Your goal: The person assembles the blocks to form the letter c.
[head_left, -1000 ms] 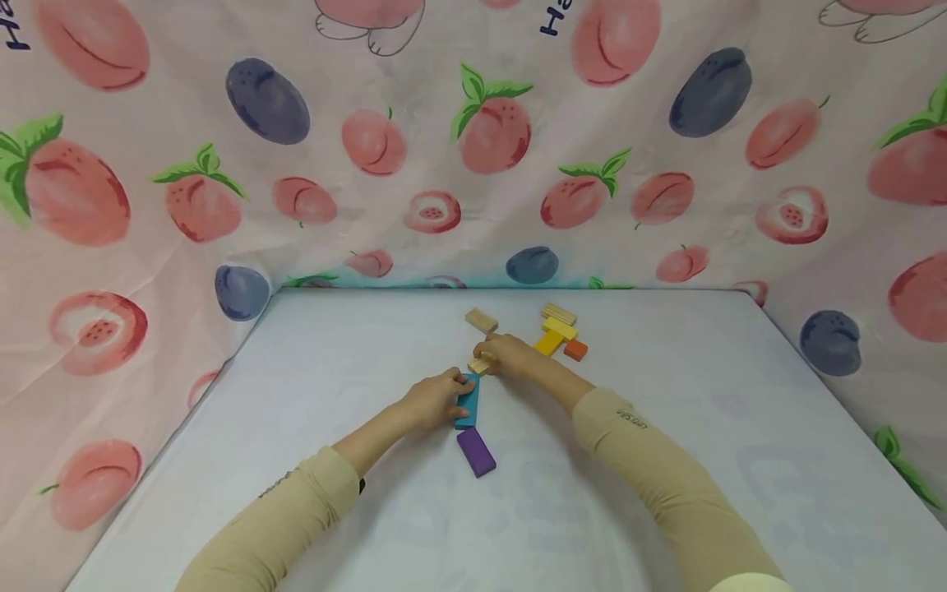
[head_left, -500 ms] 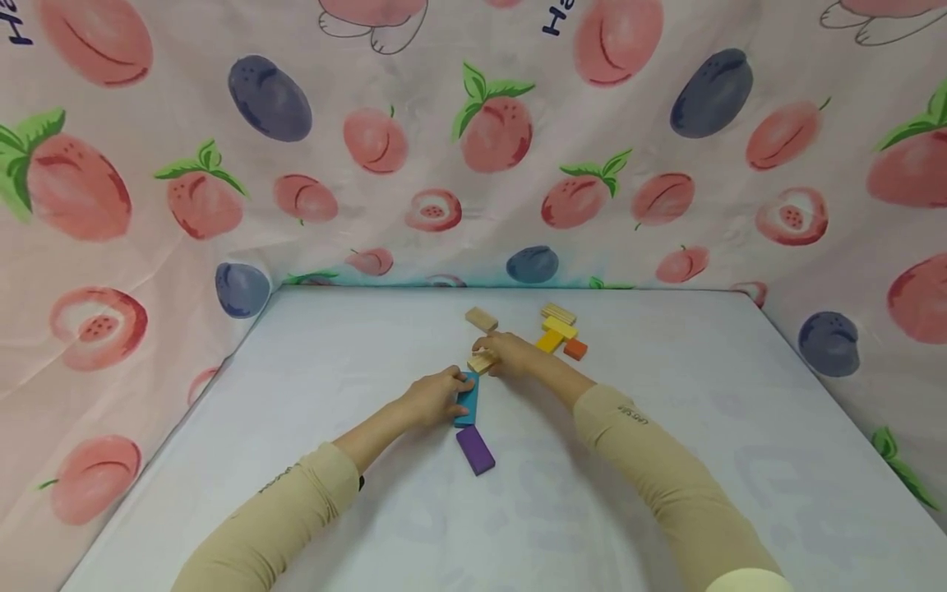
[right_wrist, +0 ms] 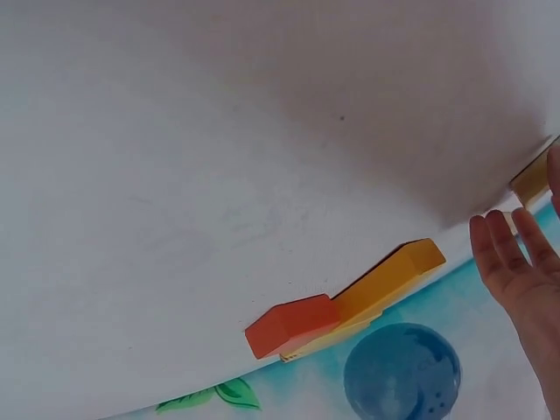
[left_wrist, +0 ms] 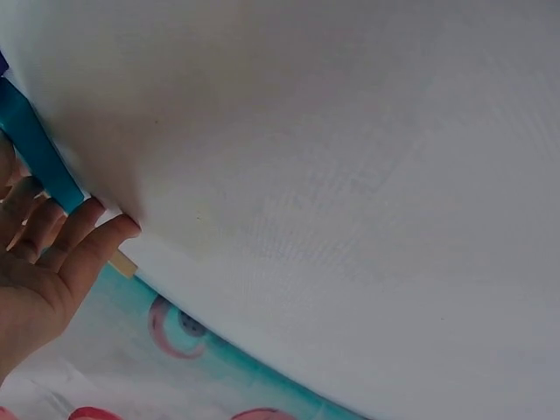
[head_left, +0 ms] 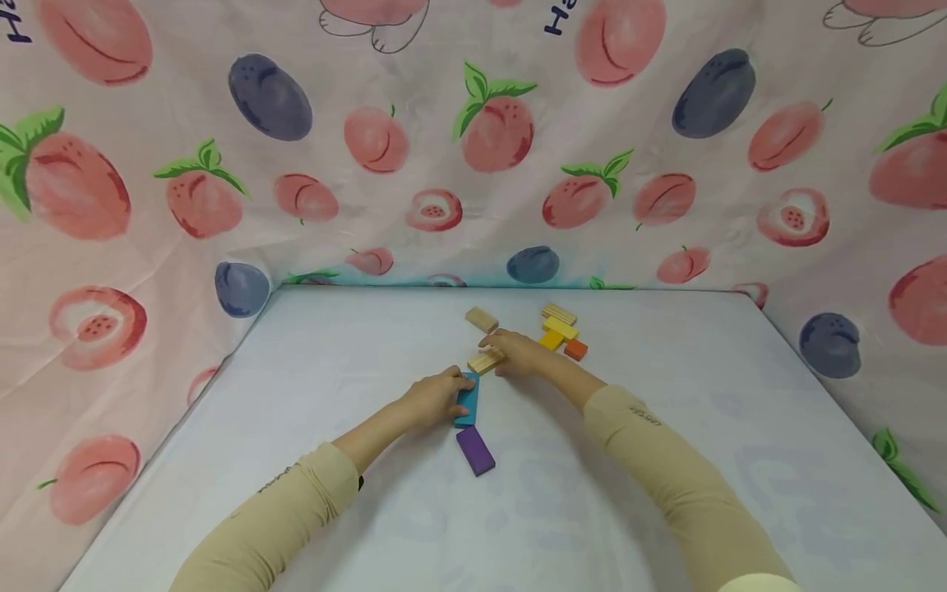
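Observation:
In the head view, my left hand (head_left: 435, 400) holds a blue wooden block (head_left: 468, 403), thumb near its close end and fingers near its far end. The left wrist view shows the blue block (left_wrist: 39, 149) partly behind the fingers. A purple block (head_left: 476, 450) lies at the near end of the blue one. Just beyond the blue block's far end, a plain wood block (head_left: 484, 361) lies at a slant. My right hand (head_left: 515, 353) is beside its right end with fingers extended; the right wrist view shows the thumb close to this plain block (right_wrist: 535, 175).
Behind the right hand lies another plain block (head_left: 482, 319). Farther right are a yellow-orange block (head_left: 551, 339), a light yellow block (head_left: 560, 328), a ridged wood-coloured piece (head_left: 558, 313) and an orange-red block (head_left: 575, 349). A fruit-print cloth (head_left: 473, 230) rises behind the white table (head_left: 666, 460).
My right hand has slid right along the plain block, uncovering more of it, and its fingers have loosened. The left hand and blue block have stayed in place.

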Action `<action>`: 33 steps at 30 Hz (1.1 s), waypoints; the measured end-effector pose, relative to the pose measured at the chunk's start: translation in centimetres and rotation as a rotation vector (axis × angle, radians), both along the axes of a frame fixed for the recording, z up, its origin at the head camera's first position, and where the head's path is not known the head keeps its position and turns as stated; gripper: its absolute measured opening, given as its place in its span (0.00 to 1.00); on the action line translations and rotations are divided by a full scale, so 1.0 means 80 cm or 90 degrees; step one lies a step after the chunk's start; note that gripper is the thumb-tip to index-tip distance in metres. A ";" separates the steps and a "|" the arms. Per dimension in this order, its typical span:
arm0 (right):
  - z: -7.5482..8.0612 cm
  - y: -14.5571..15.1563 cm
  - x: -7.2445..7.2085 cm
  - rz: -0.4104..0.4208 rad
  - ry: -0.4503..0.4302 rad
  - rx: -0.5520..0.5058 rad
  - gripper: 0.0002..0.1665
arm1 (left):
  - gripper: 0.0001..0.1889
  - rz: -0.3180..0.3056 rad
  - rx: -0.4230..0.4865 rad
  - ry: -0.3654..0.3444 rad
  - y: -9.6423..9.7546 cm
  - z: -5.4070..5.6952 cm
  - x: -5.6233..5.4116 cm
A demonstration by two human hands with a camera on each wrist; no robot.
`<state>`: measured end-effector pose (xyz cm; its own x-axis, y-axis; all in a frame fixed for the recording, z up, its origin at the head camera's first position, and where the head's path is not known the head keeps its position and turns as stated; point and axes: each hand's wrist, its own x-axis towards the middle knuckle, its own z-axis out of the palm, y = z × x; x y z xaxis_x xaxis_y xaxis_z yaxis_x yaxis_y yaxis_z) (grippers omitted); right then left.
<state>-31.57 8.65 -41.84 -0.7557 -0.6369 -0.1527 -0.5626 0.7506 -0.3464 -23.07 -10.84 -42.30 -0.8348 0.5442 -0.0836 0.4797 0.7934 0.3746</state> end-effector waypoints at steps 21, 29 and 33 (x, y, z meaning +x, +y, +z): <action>0.006 0.024 -0.007 -0.036 0.092 -0.052 0.20 | 0.24 -0.004 -0.025 0.011 0.002 0.001 0.000; 0.001 0.027 -0.012 -0.063 0.117 -0.082 0.19 | 0.24 -0.005 -0.025 0.012 0.001 0.000 0.000; -0.004 0.021 -0.016 -0.077 0.134 -0.085 0.18 | 0.23 -0.013 -0.014 0.009 -0.001 0.001 0.002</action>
